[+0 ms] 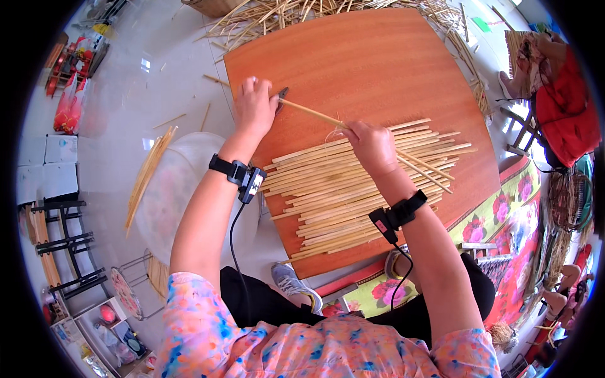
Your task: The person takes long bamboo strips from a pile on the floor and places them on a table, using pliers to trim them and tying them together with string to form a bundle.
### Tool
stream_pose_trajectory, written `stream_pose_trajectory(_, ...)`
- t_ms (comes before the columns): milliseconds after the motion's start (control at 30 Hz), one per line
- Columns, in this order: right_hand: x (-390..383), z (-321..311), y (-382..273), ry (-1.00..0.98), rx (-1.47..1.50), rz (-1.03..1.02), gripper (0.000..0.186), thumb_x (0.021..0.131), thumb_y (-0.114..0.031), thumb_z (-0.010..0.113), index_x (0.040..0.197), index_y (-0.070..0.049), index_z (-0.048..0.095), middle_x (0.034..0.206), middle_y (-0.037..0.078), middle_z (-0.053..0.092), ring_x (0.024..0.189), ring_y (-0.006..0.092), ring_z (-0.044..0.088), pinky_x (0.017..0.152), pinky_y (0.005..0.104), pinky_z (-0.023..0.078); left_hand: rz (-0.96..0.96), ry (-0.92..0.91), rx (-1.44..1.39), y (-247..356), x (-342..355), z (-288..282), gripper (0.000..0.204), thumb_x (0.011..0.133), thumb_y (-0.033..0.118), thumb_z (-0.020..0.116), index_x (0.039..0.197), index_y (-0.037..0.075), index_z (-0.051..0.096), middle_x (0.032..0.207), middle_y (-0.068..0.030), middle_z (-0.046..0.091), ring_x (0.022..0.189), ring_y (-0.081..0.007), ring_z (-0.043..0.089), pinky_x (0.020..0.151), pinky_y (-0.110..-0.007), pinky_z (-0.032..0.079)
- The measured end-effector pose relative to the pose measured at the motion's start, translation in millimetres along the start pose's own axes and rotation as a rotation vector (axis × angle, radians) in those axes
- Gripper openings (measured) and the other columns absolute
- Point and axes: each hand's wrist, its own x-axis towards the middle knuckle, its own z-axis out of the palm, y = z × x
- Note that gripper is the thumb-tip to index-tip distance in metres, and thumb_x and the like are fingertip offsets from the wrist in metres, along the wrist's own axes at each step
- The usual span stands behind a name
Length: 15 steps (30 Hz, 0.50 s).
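Observation:
My left hand (254, 104) is closed on a dark metal tool (282, 94), perhaps pliers or clippers, at the upper left of the wooden table (340, 63). The tool meets the end of a thin pale stick (309, 110). My right hand (368, 143) grips that stick farther along, with thumb and fingers closed round it. Beneath my right hand lies a row of several long straw-coloured sticks (328, 208), side by side across the table, with a loop of thin string near their upper edge.
Loose sticks (265, 16) lie beyond the table. At left are a translucent round tub (164, 220), a bundle of strips (148, 176) and folded racks (66, 246). Other people sit at the right, one in red (564, 120). A flowered mat (517, 195) lies under the table's right side.

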Motion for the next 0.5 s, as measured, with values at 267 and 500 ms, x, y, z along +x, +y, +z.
stream_pose_trajectory(267, -5.0, 14.6, -4.0, 0.031, -0.088, -0.180, 0.014, 0.084, -0.021, 0.068, 0.095, -0.012, 0.067, 0.071, 0.007, 0.064, 0.061, 0.0269, 0.064, 0.054, 0.0371, 0.051, -0.002, -0.897, -0.059, 98.1, 47.5, -34.1, 0.038, 0.087, 0.036, 0.053, 0.090, 0.004, 0.072, 0.101, -0.0210, 0.067, 0.093, -0.0365, 0.064, 0.082, -0.046, 0.050)
stream_pose_trajectory(500, 0.5, 13.9, 3.2, 0.029, -0.148, -0.232, 0.016, 0.083, -0.022, 0.070, 0.096, -0.013, 0.067, 0.070, 0.005, 0.064, 0.060, 0.0247, 0.063, 0.052, 0.0360, 0.051, 0.038, -1.107, -0.203, 96.9, 58.0, -1.8, 0.037, 0.085, 0.035, 0.058, 0.081, 0.000, 0.073, 0.076, -0.0152, 0.069, 0.071, -0.0292, 0.064, 0.070, -0.040, 0.049)
